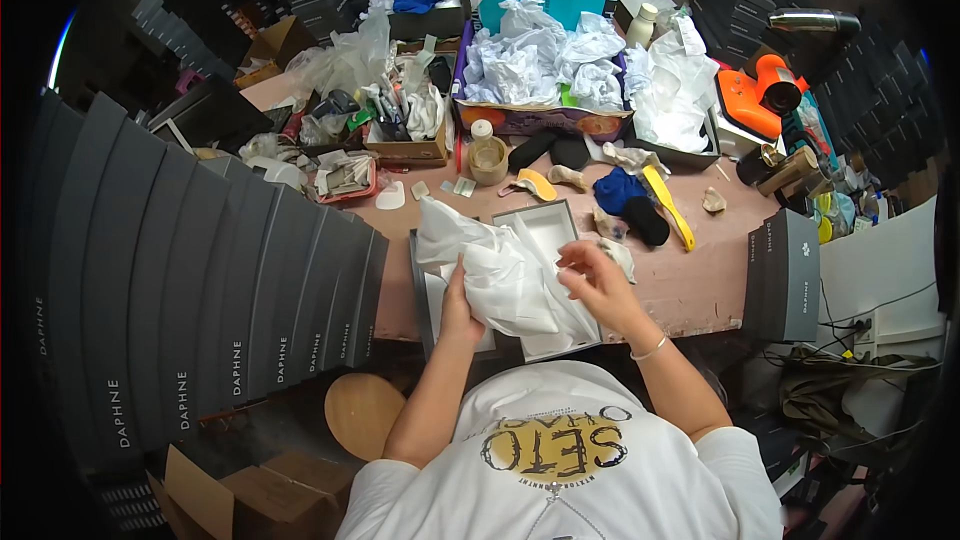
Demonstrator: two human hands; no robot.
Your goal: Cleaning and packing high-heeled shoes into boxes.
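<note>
A white paper-wrapped bundle [505,285] is held above an open dark grey box, and its contents are hidden. My left hand [460,308] grips the bundle's left side, with the thumb up along it. My right hand [598,282] hovers at the bundle's right edge, its fingers curved and apart, holding nothing that I can see. Beneath, the box [553,223] shows its white inside. Its grey-edged other half [432,285] lies to the left, partly covered by the bundle and my left hand.
Stacks of dark grey boxes [200,280] rise at the left, with more boxes [783,275] at the right. Behind lie a yellow-handled brush [668,205], a blue cloth [618,192], a jar [488,158] and a carton of crumpled white paper [540,55]. An orange device [748,105] stands far right.
</note>
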